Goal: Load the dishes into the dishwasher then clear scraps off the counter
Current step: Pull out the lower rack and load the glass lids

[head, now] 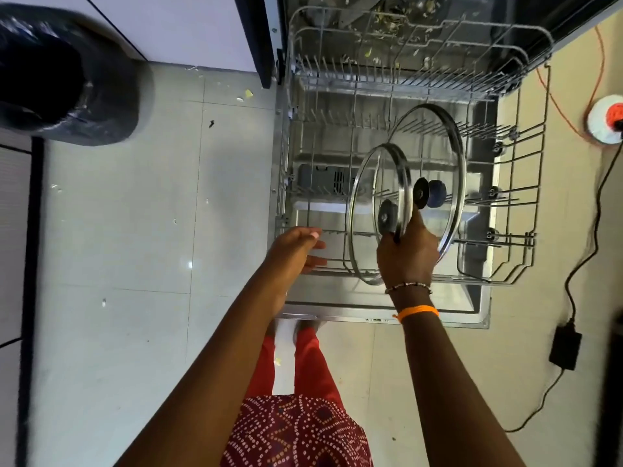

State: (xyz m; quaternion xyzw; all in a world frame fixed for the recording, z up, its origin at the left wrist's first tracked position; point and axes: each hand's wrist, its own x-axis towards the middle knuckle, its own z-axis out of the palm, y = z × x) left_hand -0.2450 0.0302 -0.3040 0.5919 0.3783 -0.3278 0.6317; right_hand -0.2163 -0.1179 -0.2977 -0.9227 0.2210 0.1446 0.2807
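Note:
The dishwasher's lower wire rack [515, 251] is pulled out over the open door [438, 313]. Two glass lids with steel rims stand on edge in it. The larger lid [451, 136] stands further back with a dark knob. The smaller lid [362, 183] stands in front, and my right hand [406, 254] grips its rim beside its knob. My left hand [296, 251] hovers at the rack's front left corner with fingers relaxed, holding nothing. Food scraps lie on the dishwasher floor behind the rack.
A bin with a black bag [64, 72] stands at the left on the tiled floor [118, 230], where small scraps lie scattered. An orange cable and reel [610, 119] and a black power adapter [564, 347] with its cord lie on the right.

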